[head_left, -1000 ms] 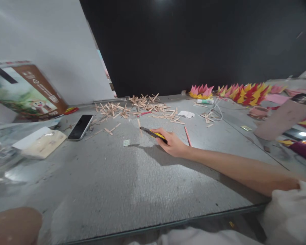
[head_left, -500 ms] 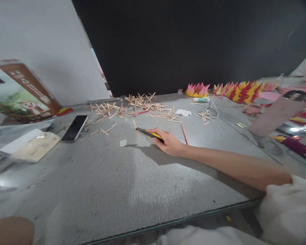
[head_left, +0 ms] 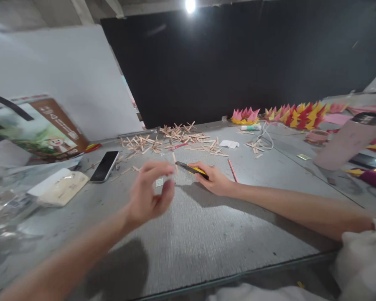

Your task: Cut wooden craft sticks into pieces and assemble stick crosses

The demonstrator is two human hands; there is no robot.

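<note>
My right hand rests on the grey table and grips a yellow and black utility knife that points left toward a single wooden stick. My left hand is raised above the table just left of the knife, blurred by motion, fingers curved and apart with nothing seen in them. A small pale paper scrap lies on the table behind that hand. A pile of wooden sticks is spread farther back.
A black phone and a flat packet lie at the left, near a brown printed box. A pink pencil lies right of my right hand. Folded pink, red and yellow paper shapes, a pink bottle and a white cable sit at the right.
My left arm has come up from the lower left corner into the middle of the view, its hand now near the knife. My right hand has stayed put with the knife.
</note>
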